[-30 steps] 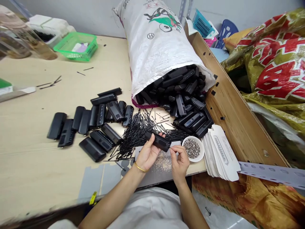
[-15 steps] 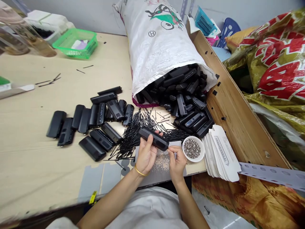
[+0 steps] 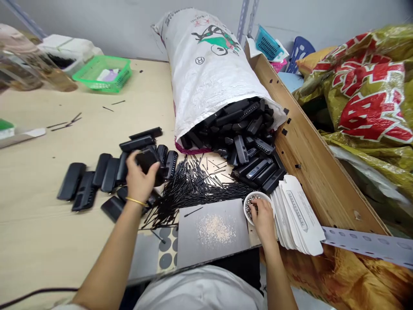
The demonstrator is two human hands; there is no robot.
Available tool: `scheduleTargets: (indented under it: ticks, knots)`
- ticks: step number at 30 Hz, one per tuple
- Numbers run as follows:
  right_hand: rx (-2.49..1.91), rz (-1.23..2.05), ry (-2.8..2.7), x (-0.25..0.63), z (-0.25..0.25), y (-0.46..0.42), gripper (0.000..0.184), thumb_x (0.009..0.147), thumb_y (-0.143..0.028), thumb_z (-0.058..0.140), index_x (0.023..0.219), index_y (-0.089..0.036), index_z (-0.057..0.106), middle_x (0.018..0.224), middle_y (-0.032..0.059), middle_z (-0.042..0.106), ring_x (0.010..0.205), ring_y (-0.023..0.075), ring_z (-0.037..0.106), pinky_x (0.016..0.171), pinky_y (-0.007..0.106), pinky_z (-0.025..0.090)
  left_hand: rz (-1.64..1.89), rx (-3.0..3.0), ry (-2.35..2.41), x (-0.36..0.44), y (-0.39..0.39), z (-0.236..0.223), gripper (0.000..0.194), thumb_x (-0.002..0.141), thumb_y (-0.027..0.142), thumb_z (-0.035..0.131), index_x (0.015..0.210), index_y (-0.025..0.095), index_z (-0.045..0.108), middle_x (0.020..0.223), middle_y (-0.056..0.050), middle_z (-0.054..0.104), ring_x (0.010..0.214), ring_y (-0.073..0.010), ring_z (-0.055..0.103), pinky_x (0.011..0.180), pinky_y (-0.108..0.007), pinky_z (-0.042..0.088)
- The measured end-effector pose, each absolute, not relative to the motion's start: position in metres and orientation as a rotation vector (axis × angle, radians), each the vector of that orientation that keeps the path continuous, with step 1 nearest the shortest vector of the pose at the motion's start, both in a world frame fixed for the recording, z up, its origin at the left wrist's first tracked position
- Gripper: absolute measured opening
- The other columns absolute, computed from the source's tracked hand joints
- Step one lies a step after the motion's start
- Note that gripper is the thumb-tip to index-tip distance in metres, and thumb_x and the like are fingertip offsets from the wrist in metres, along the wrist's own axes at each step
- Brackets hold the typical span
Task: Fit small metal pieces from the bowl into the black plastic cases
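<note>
My left hand point(image 3: 140, 181) is closed around a black plastic case point(image 3: 147, 160), a little blurred, at the right side of a loose group of similar black cases point(image 3: 71, 181). With fingers curled down, my right hand point(image 3: 263, 219) reaches into a white bowl point(image 3: 248, 216) of small shiny metal pieces point(image 3: 250, 206). Its fingertips are partly hidden among the pieces, so what they pinch cannot be made out. Between the hands lies a grey sheet point(image 3: 190, 241) strewn with pale crumbs. Behind it spreads a heap of thin black sticks point(image 3: 193, 185).
A large white sack point(image 3: 213, 82) lies open, with black cases point(image 3: 238, 116) spilling out. Printed white cartons point(image 3: 300, 215) stand right of the bowl, beside a wooden side board point(image 3: 309, 150). A green basket point(image 3: 103, 75) sits at the back left. Round grey stickers point(image 3: 165, 260) lie near the front edge.
My left hand has carried a black case from above the grey sheet leftward to the group of cases. My right hand has left the case and moved right into the bowl.
</note>
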State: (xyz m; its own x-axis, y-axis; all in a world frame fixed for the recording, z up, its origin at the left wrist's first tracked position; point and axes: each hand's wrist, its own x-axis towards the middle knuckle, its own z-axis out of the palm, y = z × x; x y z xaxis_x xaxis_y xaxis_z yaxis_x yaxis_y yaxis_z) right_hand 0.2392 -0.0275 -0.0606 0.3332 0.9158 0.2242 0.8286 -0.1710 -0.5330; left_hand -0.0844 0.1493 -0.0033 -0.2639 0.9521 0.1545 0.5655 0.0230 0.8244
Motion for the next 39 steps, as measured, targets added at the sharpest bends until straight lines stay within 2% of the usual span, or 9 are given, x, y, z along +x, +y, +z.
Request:
scheduleTargets:
  ticks: [3, 7, 12, 18, 21, 24, 29, 34, 39]
  knots:
    - [-2.066, 0.198, -1.561, 0.238, -0.065, -0.028, 0.022, 0.09, -0.023, 0.042, 0.075, -0.019, 0.058, 0.078, 0.0059, 0.059, 0.076, 0.0214, 0.051, 0.072, 0.035, 0.037, 1.175, 1.827, 2.074, -0.067, 0.166, 0.006, 0.066, 0.075, 0.036, 0.067, 0.131, 0.013, 0.041, 0.131, -0.015, 0.051, 0.123, -0.0346, 0.045, 0.106, -0.053, 0.032]
    - [-2.078, 0.236, -1.565, 0.238, -0.061, -0.027, 0.016, 0.087, -0.02, 0.046, 0.076, -0.019, 0.057, 0.081, 0.0054, 0.06, 0.08, 0.0216, 0.051, 0.074, 0.034, 0.037, 0.693, 2.253, 1.38, 0.049, 0.151, 0.012, 0.027, 0.089, 0.028, 0.05, 0.109, 0.011, 0.057, 0.106, -0.015, 0.061, 0.101, -0.0255, 0.057, 0.091, -0.037, 0.045]
    - [-2.026, 0.347, -1.461, 0.239, -0.055, -0.025, 0.016, 0.084, -0.022, 0.047, 0.071, -0.019, 0.056, 0.078, 0.0058, 0.06, 0.08, 0.021, 0.052, 0.075, 0.035, 0.039, 0.317, 2.404, 1.161, 0.152, 0.136, 0.013, 0.036, 0.087, 0.011, 0.046, 0.121, 0.002, 0.052, 0.106, -0.025, 0.061, 0.102, -0.0333, 0.058, 0.082, -0.041, 0.046]
    - [-1.644, 0.861, -0.814, 0.234, -0.044, -0.027, 0.021, 0.079, -0.038, 0.059, 0.079, -0.017, 0.056, 0.075, 0.0042, 0.065, 0.065, 0.0142, 0.056, 0.062, 0.027, 0.045, 0.258, 2.353, 1.154, 0.153, 0.139, 0.014, 0.05, 0.085, -0.003, 0.023, 0.13, 0.002, 0.046, 0.107, -0.024, 0.062, 0.111, -0.0294, 0.055, 0.083, -0.037, 0.045]
    - [-1.44, 1.022, -0.562, 0.228, -0.038, -0.027, 0.028, 0.072, -0.041, 0.069, 0.082, -0.018, 0.057, 0.074, 0.0035, 0.066, 0.061, 0.0117, 0.055, 0.06, 0.025, 0.044, 0.255, 2.291, 1.125, 0.137, 0.144, 0.018, 0.042, 0.081, -0.002, 0.039, 0.12, 0.007, 0.053, 0.103, -0.02, 0.065, 0.107, -0.0298, 0.058, 0.088, -0.04, 0.045]
    - [-1.352, 1.093, -0.471, 0.215, -0.034, -0.025, 0.029, 0.069, -0.039, 0.074, 0.082, -0.017, 0.06, 0.075, 0.0035, 0.068, 0.059, 0.0094, 0.053, 0.06, 0.024, 0.044, 0.413, 1.996, 1.028, 0.104, 0.139, 0.016, 0.048, 0.074, 0.005, 0.061, 0.119, 0.016, 0.049, 0.108, -0.014, 0.065, 0.104, -0.0268, 0.061, 0.09, -0.038, 0.047]
    - [-1.401, 0.901, -0.649, 0.176, -0.038, -0.021, 0.02, 0.078, -0.036, 0.067, 0.082, -0.017, 0.061, 0.08, 0.0045, 0.068, 0.062, 0.011, 0.055, 0.061, 0.026, 0.045, 0.774, 0.755, 0.75, 0.045, 0.096, 0.009, 0.067, 0.067, 0.01, 0.073, 0.123, 0.025, 0.04, 0.112, -0.005, 0.063, 0.099, -0.0202, 0.064, 0.091, -0.036, 0.049]
    - [-1.459, 0.498, -1.023, 0.145, -0.039, -0.02, 0.009, 0.089, -0.023, 0.054, 0.086, -0.018, 0.06, 0.088, 0.0049, 0.062, 0.087, 0.0157, 0.058, 0.081, 0.034, 0.047, 0.809, 0.172, 0.768, 0.032, 0.062, 0.002, 0.028, 0.083, 0.029, 0.064, 0.105, 0.016, 0.054, 0.101, -0.009, 0.067, 0.094, -0.021, 0.066, 0.093, -0.041, 0.049]
    - [-1.465, 0.313, -1.166, 0.139, -0.033, -0.019, 0.008, 0.089, -0.014, 0.052, 0.089, -0.019, 0.058, 0.089, 0.0037, 0.058, 0.088, 0.0146, 0.056, 0.08, 0.032, 0.046, 0.815, 0.037, 0.75, 0.032, 0.054, -0.004, 0.015, 0.087, 0.025, 0.061, 0.097, 0.015, 0.058, 0.095, -0.006, 0.069, 0.088, -0.0167, 0.067, 0.094, -0.039, 0.05]
